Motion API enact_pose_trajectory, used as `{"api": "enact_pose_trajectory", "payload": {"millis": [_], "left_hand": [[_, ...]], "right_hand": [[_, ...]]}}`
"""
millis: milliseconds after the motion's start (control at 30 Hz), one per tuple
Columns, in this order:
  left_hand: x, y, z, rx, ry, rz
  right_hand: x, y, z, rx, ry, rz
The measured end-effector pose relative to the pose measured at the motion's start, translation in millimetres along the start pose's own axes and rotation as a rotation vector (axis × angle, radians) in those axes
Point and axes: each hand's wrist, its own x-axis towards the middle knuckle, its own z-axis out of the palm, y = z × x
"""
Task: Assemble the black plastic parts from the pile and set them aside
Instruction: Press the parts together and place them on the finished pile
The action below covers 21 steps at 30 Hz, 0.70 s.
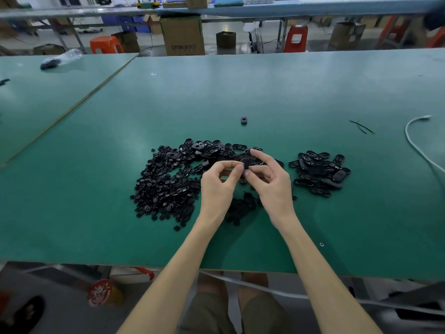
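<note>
The left hand [218, 182] and right hand [273, 182] are together pinching one small black part [245, 163] by its edges, just above the pile [166, 184] on the green table [240, 88]. Held so lightly, it is probably risking a slip and a drop among lookalike pieces. The part is looking round, flat and matte; a separate heap of oval pieces [320, 173] is lying at the right.

Even overhead light sheens softly off the green table [313, 88] — wide-angle edges bow, corners blurred.
</note>
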Motion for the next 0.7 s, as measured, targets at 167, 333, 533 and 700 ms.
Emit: {"api": "enact_pose_trajectory", "payload": {"millis": [167,333,533,700], "left_hand": [[-0.2,-1.2,-0.7,-0.028,0.009,-0.009],[0.4,-2.5,-1.3,-0.057,0.021,-0.027],[0.5,-3.5,-2.0,-0.069,0.002,-0.031],[0.8,-4.1,-1.7,-0.065,0.002,-0.046]], "right_hand": [[0.4,0.7,0.4,-0.009,0.030,-0.014],[0.2,0.2,-1.3,0.074,0.089,-0.003],[0.2,0.7,-0.4,0.069,0.047,0.001],[0.1,1.6,-0.3,0.073,0.054,0.003]]}}
